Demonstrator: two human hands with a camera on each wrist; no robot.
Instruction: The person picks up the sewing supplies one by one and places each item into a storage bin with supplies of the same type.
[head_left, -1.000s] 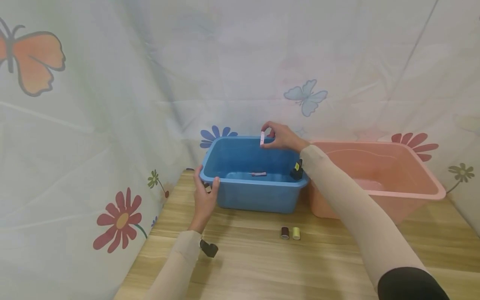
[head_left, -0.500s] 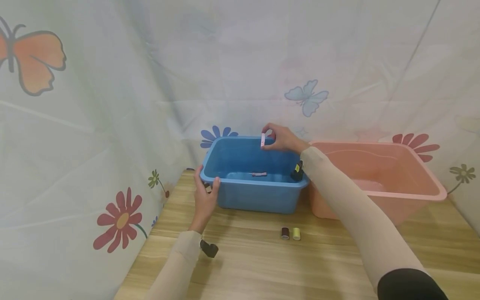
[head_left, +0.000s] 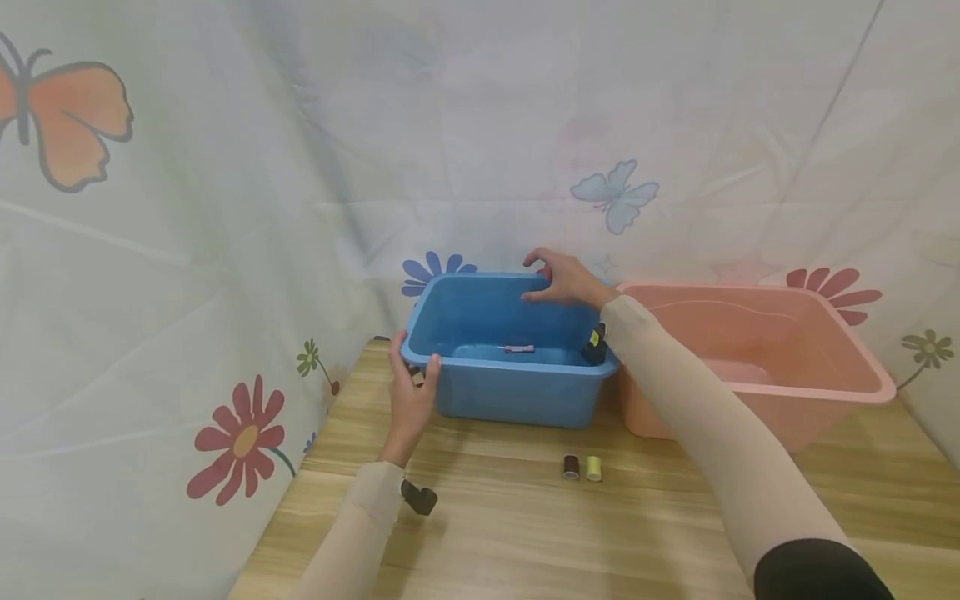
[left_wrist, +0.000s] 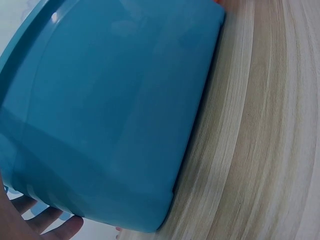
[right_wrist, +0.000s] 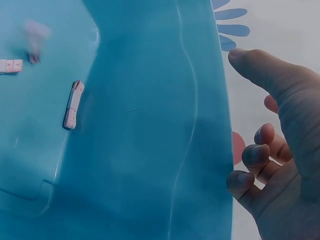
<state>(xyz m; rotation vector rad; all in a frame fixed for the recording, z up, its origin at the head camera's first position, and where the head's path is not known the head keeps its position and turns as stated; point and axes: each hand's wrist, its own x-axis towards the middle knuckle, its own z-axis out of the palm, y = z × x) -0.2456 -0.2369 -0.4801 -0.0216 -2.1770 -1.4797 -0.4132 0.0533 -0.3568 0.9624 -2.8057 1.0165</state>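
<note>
My left hand (head_left: 411, 404) holds the near left corner of a blue plastic bin (head_left: 517, 396), thumb on the front and fingers round the side. Over the bin's far rim, my right hand (head_left: 567, 281) hangs with thumb and index finger apart and nothing between them. In the right wrist view, a folded pink-and-white tape measure (right_wrist: 74, 105) lies on the bin floor by the wall. Part of another tape measure (right_wrist: 10, 66) shows at the left edge. Between them and the upper left corner is a motion-blurred pale pink strip (right_wrist: 37, 37), apart from the hand.
A pink plastic bin (head_left: 757, 392) stands right beside the blue one. Two thread spools, a dark brown one (head_left: 572, 467) and a yellow one (head_left: 594, 468), stand in front on the wooden table (head_left: 510, 533). A patterned curtain (head_left: 480, 125) hangs close behind.
The right thumb and index finger have let go of the pink-and-white tape measure they pinched upright over the bin. The left hand stays at its corner.
</note>
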